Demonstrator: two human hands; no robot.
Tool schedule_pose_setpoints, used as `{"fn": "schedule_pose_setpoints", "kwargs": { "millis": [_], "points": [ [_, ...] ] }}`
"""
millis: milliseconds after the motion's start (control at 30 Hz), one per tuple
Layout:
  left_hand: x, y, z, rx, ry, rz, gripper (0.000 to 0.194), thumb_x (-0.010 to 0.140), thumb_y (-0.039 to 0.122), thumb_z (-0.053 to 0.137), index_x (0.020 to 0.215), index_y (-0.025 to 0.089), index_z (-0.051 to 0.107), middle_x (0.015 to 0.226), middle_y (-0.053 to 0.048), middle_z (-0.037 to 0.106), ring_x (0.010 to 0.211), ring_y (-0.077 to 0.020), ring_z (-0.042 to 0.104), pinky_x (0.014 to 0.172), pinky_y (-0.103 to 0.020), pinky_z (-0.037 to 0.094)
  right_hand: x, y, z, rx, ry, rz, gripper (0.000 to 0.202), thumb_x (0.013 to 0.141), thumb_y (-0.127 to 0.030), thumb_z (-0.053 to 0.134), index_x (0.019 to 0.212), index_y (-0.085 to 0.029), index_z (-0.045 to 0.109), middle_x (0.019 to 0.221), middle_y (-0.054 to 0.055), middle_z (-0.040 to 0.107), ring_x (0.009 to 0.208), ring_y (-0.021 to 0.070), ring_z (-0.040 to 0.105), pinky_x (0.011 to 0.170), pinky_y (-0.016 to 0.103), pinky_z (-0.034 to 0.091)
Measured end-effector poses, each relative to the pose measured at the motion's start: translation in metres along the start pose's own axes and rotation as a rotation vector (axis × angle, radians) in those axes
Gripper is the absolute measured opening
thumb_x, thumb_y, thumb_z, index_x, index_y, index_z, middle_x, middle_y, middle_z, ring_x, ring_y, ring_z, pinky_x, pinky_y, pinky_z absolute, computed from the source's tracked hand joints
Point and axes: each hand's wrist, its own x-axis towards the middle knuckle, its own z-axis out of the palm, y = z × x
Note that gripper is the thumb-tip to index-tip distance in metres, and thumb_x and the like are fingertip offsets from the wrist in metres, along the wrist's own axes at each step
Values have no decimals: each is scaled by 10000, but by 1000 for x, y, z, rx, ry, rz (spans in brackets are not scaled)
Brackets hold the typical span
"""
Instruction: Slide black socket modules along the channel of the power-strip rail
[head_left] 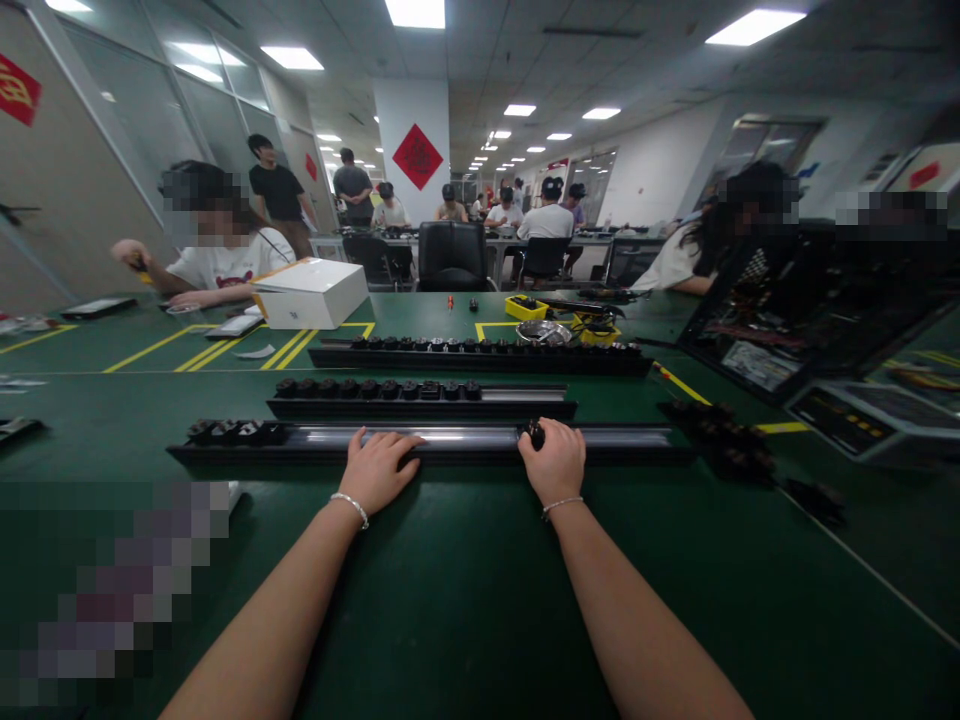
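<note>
A long black rail (465, 438) with a shiny inner channel lies crosswise before me. Several small black modules (236, 430) sit in its left end. My left hand (379, 468) rests on the rail's near edge left of centre, fingers spread, holding nothing. Further right, my right hand (553, 458) grips a small black module (534, 433) at the channel; its underside is hidden. Behind lie a shorter black rail (525, 408), filled with round black modules (390, 388) except at its right end, and a longer one (480, 362) lined with modules along its length.
Loose dark parts (724, 440) are heaped past the rail's right end. Farther back are a metal bowl (544, 332), a yellow bin (526, 308) and a white box (311, 295). An open computer case (772, 330) stands at right. People sit across the green table (450, 600).
</note>
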Motion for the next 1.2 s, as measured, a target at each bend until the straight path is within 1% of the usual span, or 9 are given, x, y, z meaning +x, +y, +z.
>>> {"fn": "schedule_pose_setpoints", "kwargs": {
  "millis": [433,800,1200],
  "points": [
    [0,0,-1,-7,-1,-1,334,840,383,462,1147,335,584,1034,-16,670,1051,-234,567,1070,-542,161,1,3,-1,-17,3,20,334,786,-322,489,997,-114,642,1069,133,660,1060,248,543,1044,430,237],
    [0,-1,2,10,10,6,330,843,382,466,1147,335,586,1036,-9,670,1049,-236,567,1062,-544,170,4,11,-4,-25,41,45,329,776,-318,484,975,-115,651,1029,138,666,1031,260,549,1012,430,266],
    [0,-1,1,-8,4,13,337,843,381,467,1156,331,580,1044,-10,669,1054,-230,567,1059,-550,167,4,12,-10,-28,1,79,329,777,-318,488,993,-121,642,1077,132,654,1053,251,542,1037,435,238]
  ]
}}
